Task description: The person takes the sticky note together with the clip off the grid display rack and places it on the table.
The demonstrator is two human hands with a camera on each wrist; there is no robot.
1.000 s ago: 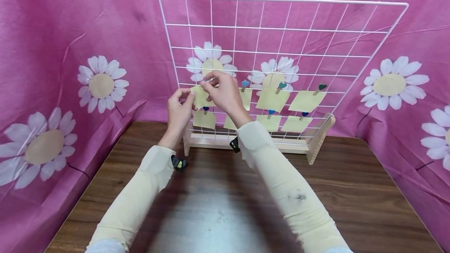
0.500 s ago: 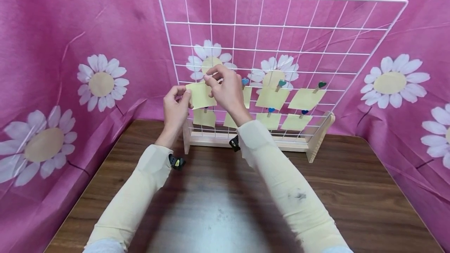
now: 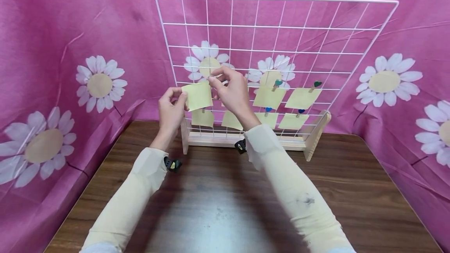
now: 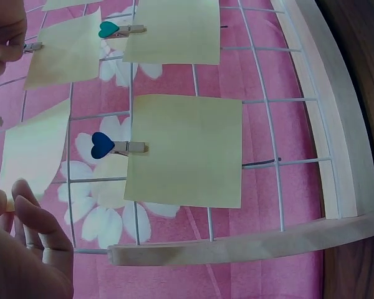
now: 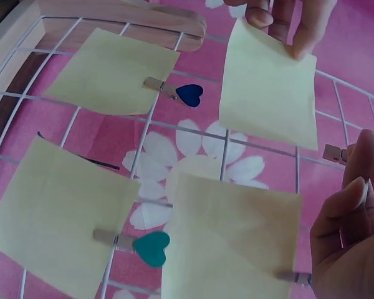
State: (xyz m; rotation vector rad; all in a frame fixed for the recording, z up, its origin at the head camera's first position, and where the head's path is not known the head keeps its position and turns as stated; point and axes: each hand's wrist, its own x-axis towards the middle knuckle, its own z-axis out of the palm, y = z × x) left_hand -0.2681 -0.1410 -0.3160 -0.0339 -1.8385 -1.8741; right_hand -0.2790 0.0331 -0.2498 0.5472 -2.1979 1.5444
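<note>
My left hand (image 3: 171, 106) pinches the left edge of a pale yellow sticky note (image 3: 198, 96) between thumb and fingers. The note is held out in front of the white wire grid (image 3: 258, 49), near its lower left. Just right of it, my right hand (image 3: 233, 91) pinches a small wooden clothespin (image 5: 335, 154); only its wooden end shows past the fingers in the right wrist view. A gap separates that end from the note. Below hangs another note (image 4: 186, 156), clipped to the grid with a clothespin bearing a dark blue heart (image 4: 103, 145).
More yellow notes hang in two rows, among them one (image 3: 270, 97) under a green heart clothespin (image 3: 278, 83). Wooden feet (image 3: 316, 138) hold the grid upright on the brown table (image 3: 218, 206). A pink flowered cloth (image 3: 119, 18) surrounds it at the back and sides.
My left hand has drawn the note slightly left, and more of it shows. My right hand has shifted right, now covering the light blue heart clothespin. The head view has turned slightly.
</note>
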